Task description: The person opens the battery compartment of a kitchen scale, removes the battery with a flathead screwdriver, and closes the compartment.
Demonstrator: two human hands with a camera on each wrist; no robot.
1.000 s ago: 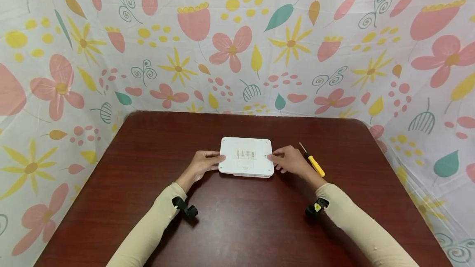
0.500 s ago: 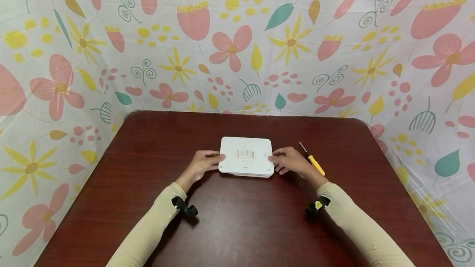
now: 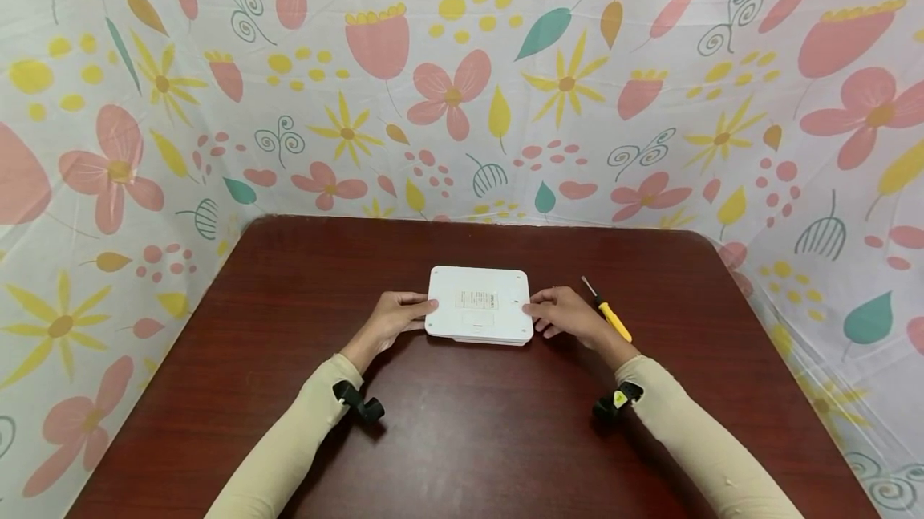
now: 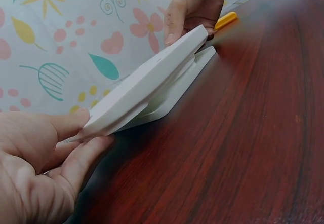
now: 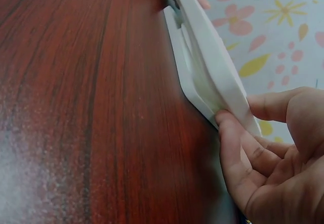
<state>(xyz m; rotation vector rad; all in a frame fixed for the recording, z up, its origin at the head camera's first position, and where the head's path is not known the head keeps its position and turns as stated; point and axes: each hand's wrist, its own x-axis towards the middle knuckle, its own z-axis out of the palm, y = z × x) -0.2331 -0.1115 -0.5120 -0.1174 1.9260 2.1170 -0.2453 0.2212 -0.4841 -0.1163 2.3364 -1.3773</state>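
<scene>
A white kitchen scale [image 3: 478,326] lies underside up on the table, showing a printed label, a small battery cover and a small dot near each corner. In both wrist views its broad upper part stands at an angle over a thinner lower plate [image 5: 178,57], with a gap between them. My left hand [image 3: 393,317] pinches the left edge, thumb on top and fingers beneath. Across from it, my right hand [image 3: 570,314] pinches the right edge in the same way. Part of the scale's lower side is hidden by the fingers in the right wrist view.
Beside my right hand lies a screwdriver [image 3: 612,320] with a yellow and black handle, its tip pointing away. The dark red wooden table [image 3: 476,431] ends at a flowered cloth [image 3: 455,102] behind and on both sides.
</scene>
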